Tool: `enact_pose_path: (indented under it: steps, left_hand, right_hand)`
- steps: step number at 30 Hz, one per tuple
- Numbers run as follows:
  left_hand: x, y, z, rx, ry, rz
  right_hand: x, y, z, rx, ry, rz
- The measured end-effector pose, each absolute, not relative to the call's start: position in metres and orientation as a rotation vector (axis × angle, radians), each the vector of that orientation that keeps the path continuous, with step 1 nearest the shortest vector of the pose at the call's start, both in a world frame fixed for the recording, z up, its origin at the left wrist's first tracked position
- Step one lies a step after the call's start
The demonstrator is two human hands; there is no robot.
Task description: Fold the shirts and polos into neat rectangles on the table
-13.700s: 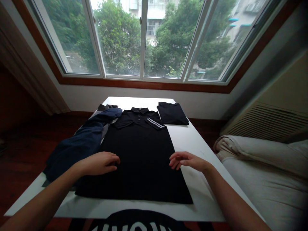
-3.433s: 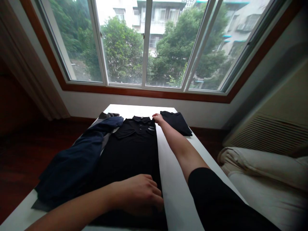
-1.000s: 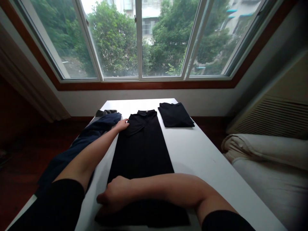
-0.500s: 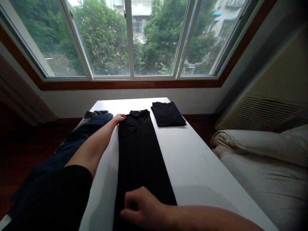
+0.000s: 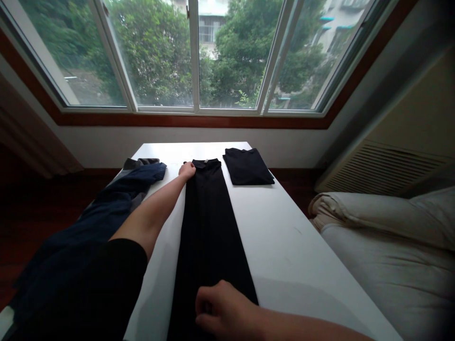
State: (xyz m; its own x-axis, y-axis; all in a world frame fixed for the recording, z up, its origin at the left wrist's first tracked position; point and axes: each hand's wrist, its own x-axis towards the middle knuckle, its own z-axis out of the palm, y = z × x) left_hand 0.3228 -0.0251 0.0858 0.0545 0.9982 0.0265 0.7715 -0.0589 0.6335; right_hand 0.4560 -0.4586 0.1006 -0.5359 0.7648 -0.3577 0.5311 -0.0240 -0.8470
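A long, narrow black shirt lies lengthwise on the white table, its collar at the far end. Beside the collar, my left hand is closed on the shirt's left edge at the shoulder. Over the near part of the shirt, my right hand is curled in a pinch on the cloth; its fingertips are partly hidden. To the right of the collar sits a folded black garment.
Dark blue and grey clothes lie along the table's left side, partly behind my left arm. A cushioned seat with pale covers stands to the right. Beyond the table are a wall and a wide window.
My left hand has carried the shirt's left shoulder edge rightward toward the collar, so the shirt is narrower at the top. My right hand has also shifted a little to the right.
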Motion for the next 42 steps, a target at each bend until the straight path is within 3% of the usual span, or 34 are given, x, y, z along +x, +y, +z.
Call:
enact_pose_path:
  steps: [18,25,30,37,42]
  left_hand:
    - [0.319,-0.027,0.045,2.182,1.986,0.561]
    - [0.300,-0.040,0.036,2.227,2.137,0.598]
    - [0.287,-0.042,0.034,2.204,2.183,0.413]
    - [0.279,-0.038,0.043,2.166,2.159,0.431]
    - [0.277,-0.039,0.045,2.079,2.191,0.384]
  right_hand:
    - [0.460,-0.451,0.120,-1.322,-2.321,1.393]
    - [0.464,-0.446,0.108,-1.328,-2.347,1.232]
    - [0.462,-0.447,0.094,-1.311,-2.353,1.149]
    - [0.461,-0.449,0.087,-1.182,-2.152,1.350]
    - [0.456,-0.449,0.082,-1.263,-1.756,1.873]
